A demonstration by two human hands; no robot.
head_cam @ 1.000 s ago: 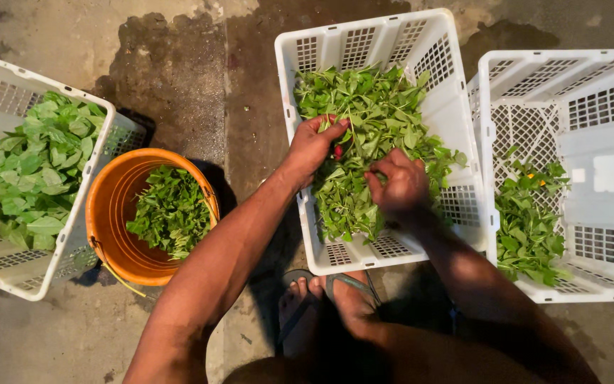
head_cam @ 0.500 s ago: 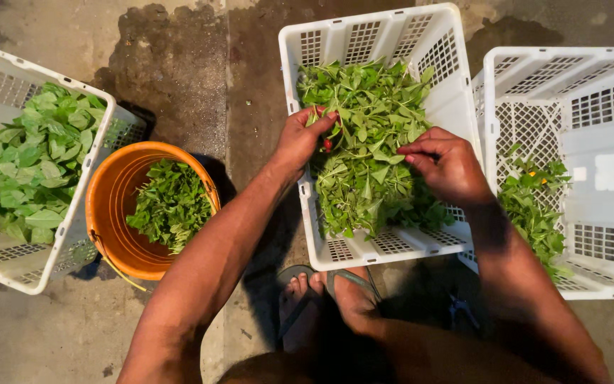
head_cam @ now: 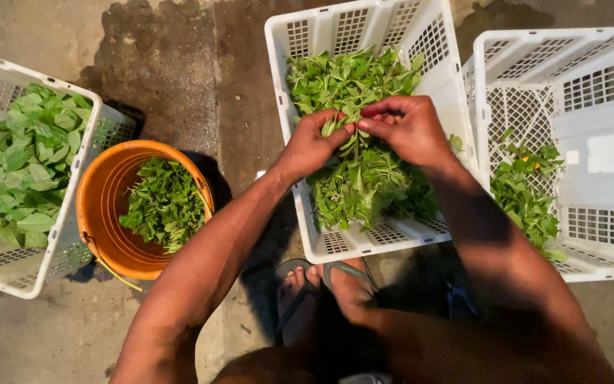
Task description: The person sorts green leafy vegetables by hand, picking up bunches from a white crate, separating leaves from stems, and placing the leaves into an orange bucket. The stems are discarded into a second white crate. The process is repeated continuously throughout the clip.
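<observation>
while both pinch it, leafy green sprig (head_cam: 353, 135) limp between left hand (head_cam: 312, 146), right hand (head_cam: 406, 128).

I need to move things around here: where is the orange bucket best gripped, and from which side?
Take the orange bucket by its bare round rim, from above. It stands upright and open-topped, with leaves only low inside. Its thin wire handle hangs down at the near side, awkward to reach.

White crate walls (head_cam: 456, 107) hem the leafy greens (head_cam: 364, 178).
</observation>
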